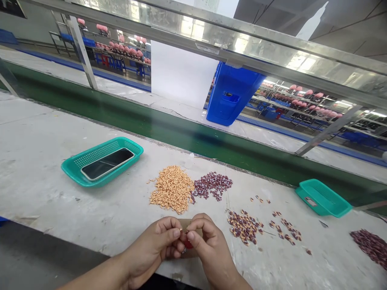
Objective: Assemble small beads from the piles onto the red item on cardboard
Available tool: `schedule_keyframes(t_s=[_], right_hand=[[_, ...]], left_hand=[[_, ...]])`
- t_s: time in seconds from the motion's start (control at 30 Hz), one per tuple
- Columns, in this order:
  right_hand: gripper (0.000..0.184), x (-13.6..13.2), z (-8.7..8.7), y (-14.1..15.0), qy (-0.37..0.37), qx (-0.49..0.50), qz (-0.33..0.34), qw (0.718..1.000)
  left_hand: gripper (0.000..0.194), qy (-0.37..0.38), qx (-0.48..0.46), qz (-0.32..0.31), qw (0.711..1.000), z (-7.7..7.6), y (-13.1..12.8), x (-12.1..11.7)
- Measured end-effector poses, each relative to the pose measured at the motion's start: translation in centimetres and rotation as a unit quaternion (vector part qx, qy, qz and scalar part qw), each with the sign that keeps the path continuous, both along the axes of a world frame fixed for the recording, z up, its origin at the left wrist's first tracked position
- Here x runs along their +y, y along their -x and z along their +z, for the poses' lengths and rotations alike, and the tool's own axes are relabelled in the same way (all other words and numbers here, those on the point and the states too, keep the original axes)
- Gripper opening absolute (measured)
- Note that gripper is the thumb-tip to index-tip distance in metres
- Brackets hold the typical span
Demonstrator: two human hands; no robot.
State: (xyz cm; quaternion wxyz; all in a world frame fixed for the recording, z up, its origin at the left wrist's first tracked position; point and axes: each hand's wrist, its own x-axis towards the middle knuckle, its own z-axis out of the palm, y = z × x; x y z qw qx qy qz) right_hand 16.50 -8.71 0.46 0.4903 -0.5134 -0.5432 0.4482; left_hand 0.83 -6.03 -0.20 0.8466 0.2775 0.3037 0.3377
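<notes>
My left hand [151, 245] and my right hand [210, 249] meet near the table's front edge, their fingertips pinched together on a tiny pale piece [181, 230]. A small red object [188, 244] and a brown card [193, 227] sit partly hidden behind my fingers. Just beyond my hands lie a heap of tan pieces [172, 189] and a heap of maroon pieces [212, 185]. To the right are a mixed tan-and-maroon cluster [243, 227], looser scattered pieces [286, 229], and a maroon pile [371, 247].
A teal plastic basket [101, 161] holding a smartphone [107, 164] stands on the white work table [39, 137]. A teal tray [322, 197] sits at the right. Behind the table run a green conveyor belt [151, 125], a glass-and-metal rail, and a blue bin [232, 94].
</notes>
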Motion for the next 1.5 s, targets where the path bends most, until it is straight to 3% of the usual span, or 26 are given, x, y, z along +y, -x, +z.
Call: schedule_keyframes(t_s=[0.63,1.03,1.37,1.5], right_hand=[[0.018,0.1,-0.3,0.6,-0.006,-0.012,-0.025,1.0],[0.022,-0.2,-0.5,0.7,-0.006,-0.021,-0.027,0.999],[0.012,-0.4,0.0,0.5,-0.073,-0.107,-0.02,0.991],[0.012,0.1,-0.4,-2.0,-0.079,-0.195,-0.03,0.977]], left_hand=[[0.026,0.001,0.008,0.031,0.999,0.5,-0.2,-0.4],[0.027,-0.078,0.062,0.039,0.994,0.5,-0.1,-0.5],[0.029,-0.111,0.084,-0.012,0.99,0.5,0.0,0.5],[0.031,-0.143,0.089,-0.018,0.985,0.8,-0.1,0.8]])
